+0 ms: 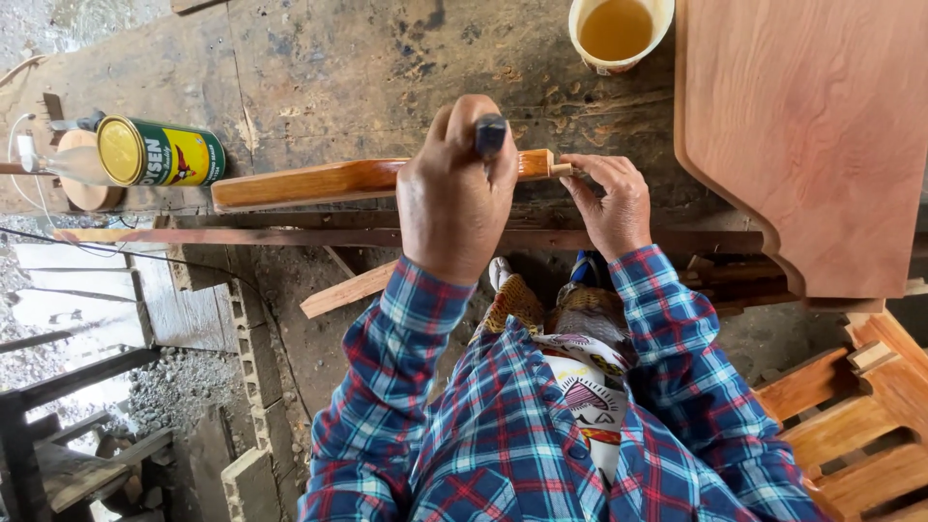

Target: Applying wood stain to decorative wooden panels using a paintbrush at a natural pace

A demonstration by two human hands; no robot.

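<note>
Hands | left hand (pixel 454 188) fisted round dark brush handle (pixel 490 133) over wood strip (pixel 329 182) | right hand (pixel 607 201) pinches strip's peg end | cup of amber liquid (pixel 617 31) beyond right hand

A long stick (pixel 329 182) of shiny orange-brown wood lies flat across the dark desk (pixel 329 77), just right of the can (pixel 159 152). A small peg sticks out of its right end. A dark brush handle (pixel 489 135) stands up over the stick.
</note>
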